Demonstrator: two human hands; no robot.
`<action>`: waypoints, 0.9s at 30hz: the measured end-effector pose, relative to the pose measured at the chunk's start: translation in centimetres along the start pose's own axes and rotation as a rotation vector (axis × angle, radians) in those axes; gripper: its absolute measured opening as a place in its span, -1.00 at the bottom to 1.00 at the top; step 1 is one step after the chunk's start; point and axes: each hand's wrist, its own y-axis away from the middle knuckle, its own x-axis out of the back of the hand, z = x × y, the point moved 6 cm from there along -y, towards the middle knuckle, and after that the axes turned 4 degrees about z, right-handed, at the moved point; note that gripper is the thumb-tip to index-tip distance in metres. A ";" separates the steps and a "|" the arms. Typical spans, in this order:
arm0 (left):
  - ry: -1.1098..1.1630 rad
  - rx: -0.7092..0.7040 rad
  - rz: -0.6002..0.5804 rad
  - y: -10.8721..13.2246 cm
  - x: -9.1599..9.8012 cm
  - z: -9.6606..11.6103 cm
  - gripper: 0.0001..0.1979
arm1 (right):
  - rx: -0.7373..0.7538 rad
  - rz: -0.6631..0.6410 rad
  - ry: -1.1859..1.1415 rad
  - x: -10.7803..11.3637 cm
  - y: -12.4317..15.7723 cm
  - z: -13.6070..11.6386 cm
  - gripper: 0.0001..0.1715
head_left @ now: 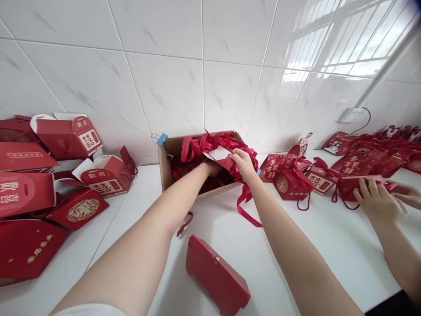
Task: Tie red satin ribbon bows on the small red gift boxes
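Observation:
A cardboard box [166,169] against the wall holds a heap of red ribbons [226,140]. Both my hands reach into it. My right hand [243,163] is closed at the right side of a folded red-and-white card [219,154], with ribbon bunched beneath. My left hand [212,167] is down in the box under that card; its fingers are hidden. One ribbon end [245,213] trails over the front edge onto the table. A red box [217,276] with a small gold-coloured fastening lies on the table nearer me.
Red gift boxes [69,138] pile up at left. More decorated boxes [291,182] stand at right, near a co-worker's hands [379,199] working on a red box. A blue binder clip [162,139] grips the cardboard box's rim. A white power strip [353,115] is on the wall.

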 end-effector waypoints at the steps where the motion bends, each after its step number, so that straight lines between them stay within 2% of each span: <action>1: 0.006 -0.003 -0.032 -0.1 0.3 -0.2 -0.78 | 0.006 0.018 0.006 0.0 -0.2 0.1 -0.78; 4: 0.015 0.011 -0.100 0.2 2.5 -0.6 -0.86 | 0.019 0.054 0.033 0.0 -0.8 0.2 -0.80; 8: 0.069 0.054 -0.091 2.2 7.8 -0.4 -0.81 | 0.043 0.035 0.103 -0.5 -1.4 0.1 -0.83; 11: 0.139 0.129 0.001 4.8 11.6 -0.2 -0.87 | 0.073 0.008 0.192 -1.2 -1.8 -0.3 -0.85; 13: 0.209 0.200 0.107 6.6 13.4 -0.3 -0.90 | 0.109 -0.030 0.256 -2.0 -2.0 -0.8 -0.86; 14: 0.254 0.239 0.170 7.5 14.0 -0.5 -0.85 | 0.131 -0.055 0.287 -2.5 -2.1 -1.2 -0.87; 18: 0.470 0.386 0.479 9.9 15.1 -2.1 -0.61 | 0.227 -0.088 0.387 -4.5 -2.3 -3.3 -0.81; 21: 0.655 0.450 0.656 10.0 15.2 -2.9 -0.54 | 0.304 0.021 0.422 -5.0 -2.1 -5.3 -0.73; 23: 0.783 0.456 0.697 9.3 15.1 -2.6 -0.52 | 0.366 0.117 0.396 -4.8 -1.8 -6.8 -0.68; 25: 0.896 0.433 0.685 8.5 15.0 -1.5 -0.50 | 0.382 0.174 0.317 -4.5 -1.5 -7.8 -0.63; 27: 0.979 0.397 0.631 7.8 14.8 0.0 -0.49 | 0.316 0.127 0.218 -4.5 -1.6 -8.2 -0.57</action>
